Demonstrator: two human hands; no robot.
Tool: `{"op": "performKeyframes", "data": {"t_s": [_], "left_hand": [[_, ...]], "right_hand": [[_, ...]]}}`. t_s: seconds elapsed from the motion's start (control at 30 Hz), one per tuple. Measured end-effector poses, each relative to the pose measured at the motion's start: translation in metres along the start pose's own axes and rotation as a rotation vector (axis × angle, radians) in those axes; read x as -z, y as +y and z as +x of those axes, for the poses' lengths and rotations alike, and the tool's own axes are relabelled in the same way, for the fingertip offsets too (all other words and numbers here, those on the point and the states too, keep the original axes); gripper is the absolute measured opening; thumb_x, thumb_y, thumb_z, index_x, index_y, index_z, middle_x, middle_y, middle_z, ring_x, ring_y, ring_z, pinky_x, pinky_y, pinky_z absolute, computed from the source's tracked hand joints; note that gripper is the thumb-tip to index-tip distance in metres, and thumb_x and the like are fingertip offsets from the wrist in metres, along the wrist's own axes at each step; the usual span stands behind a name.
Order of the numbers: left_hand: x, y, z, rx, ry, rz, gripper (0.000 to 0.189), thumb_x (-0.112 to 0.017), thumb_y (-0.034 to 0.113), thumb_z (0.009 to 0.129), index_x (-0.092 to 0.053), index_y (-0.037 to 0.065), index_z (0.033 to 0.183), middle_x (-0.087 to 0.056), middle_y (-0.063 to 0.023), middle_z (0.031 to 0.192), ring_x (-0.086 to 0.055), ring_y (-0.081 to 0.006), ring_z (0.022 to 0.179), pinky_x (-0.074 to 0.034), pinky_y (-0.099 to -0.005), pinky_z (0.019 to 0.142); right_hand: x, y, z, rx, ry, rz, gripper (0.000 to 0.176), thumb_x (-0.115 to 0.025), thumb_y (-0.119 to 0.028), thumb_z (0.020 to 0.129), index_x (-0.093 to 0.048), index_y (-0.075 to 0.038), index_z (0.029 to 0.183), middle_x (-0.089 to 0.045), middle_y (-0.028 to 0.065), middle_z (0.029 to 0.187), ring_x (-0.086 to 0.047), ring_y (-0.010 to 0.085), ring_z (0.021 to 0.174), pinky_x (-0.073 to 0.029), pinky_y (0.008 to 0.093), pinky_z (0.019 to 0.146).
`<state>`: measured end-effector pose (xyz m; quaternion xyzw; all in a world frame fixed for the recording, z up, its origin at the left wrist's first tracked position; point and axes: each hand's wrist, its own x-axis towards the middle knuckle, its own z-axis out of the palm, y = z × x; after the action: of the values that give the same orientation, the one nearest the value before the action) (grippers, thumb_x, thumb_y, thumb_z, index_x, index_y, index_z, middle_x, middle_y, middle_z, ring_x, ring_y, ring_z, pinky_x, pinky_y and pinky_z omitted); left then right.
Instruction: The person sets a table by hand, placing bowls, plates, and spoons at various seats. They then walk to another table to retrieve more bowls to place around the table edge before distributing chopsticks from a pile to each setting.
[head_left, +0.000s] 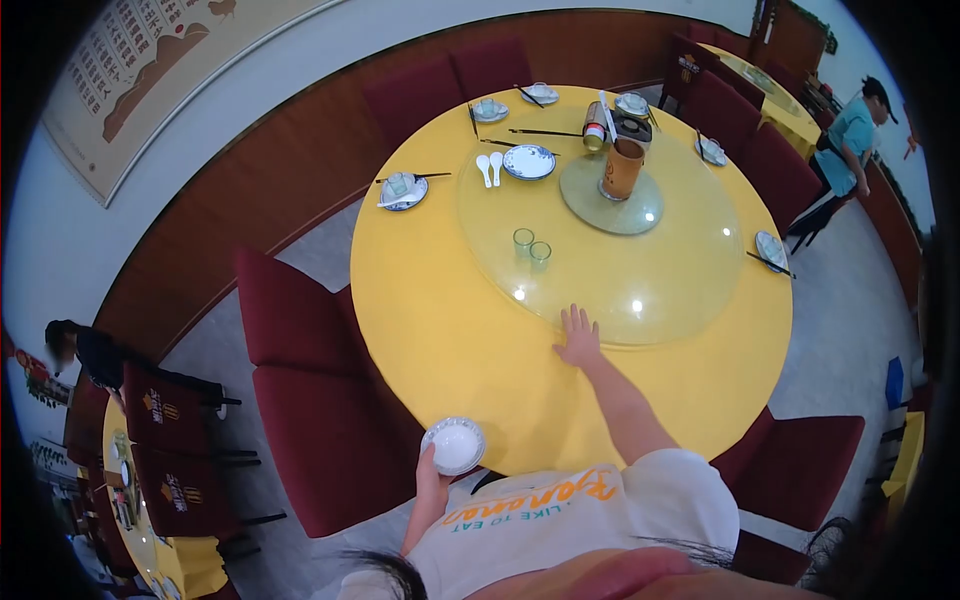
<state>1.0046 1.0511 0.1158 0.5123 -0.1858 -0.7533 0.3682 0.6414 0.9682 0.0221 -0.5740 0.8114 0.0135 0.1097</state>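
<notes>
My left hand grips a small white bowl with a patterned rim at the table's near edge, thumb over its side. Fingers spread, my right hand lies at the near rim of the round glass turntable and holds nothing. Beyond it on the glass stand two green-tinted glasses. Farther back are two white spoons beside a blue-patterned plate. A brown cylindrical holder stands on a smaller glass disc.
Place settings, such as a plate with bowl and glass, ring the yellow-clothed table. Maroon chairs stand close around it. One person is at the far right, another at the left by a second table.
</notes>
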Motion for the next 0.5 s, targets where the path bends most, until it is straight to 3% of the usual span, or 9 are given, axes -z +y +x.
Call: {"op": "performKeyframes", "data": {"t_s": [0.13, 0.33, 0.5], "left_hand": [[-0.009, -0.009, -0.005, 0.055, 0.057, -0.076, 0.044, -0.031, 0.029, 0.088, -0.033, 0.007, 0.127, -0.041, -0.0118, 0.126, -0.04, -0.0278, 0.116, -0.037, -0.0452, 0.091], [-0.029, -0.013, -0.006, 0.048, 0.063, -0.099, 0.045, -0.03, 0.033, 0.089, -0.033, 0.008, 0.127, -0.044, -0.0123, 0.123, -0.046, -0.0279, 0.111, -0.042, -0.0449, 0.085], [-0.027, -0.025, -0.004, 0.086, 0.067, -0.199, 0.044, -0.034, 0.031, 0.087, -0.035, 0.008, 0.124, -0.045, -0.0119, 0.122, -0.047, -0.0272, 0.108, -0.042, -0.0416, 0.083]], "right_hand": [[-0.008, 0.007, 0.002, 0.0, -0.01, -0.046, 0.077, -0.052, -0.032, 0.079, -0.004, -0.017, 0.137, -0.001, 0.0078, 0.143, -0.009, 0.0251, 0.131, -0.017, 0.0503, 0.102], [0.002, 0.036, -0.016, 0.018, -0.013, -0.143, 0.073, -0.048, -0.014, 0.077, -0.006, -0.019, 0.137, -0.003, 0.0018, 0.144, -0.011, 0.0176, 0.131, -0.016, 0.0506, 0.103], [0.002, 0.072, -0.032, -0.042, -0.09, -0.209, 0.078, -0.051, -0.02, 0.078, -0.001, -0.021, 0.137, -0.001, -0.0007, 0.144, -0.01, 0.0179, 0.132, -0.013, 0.0515, 0.103]]}}
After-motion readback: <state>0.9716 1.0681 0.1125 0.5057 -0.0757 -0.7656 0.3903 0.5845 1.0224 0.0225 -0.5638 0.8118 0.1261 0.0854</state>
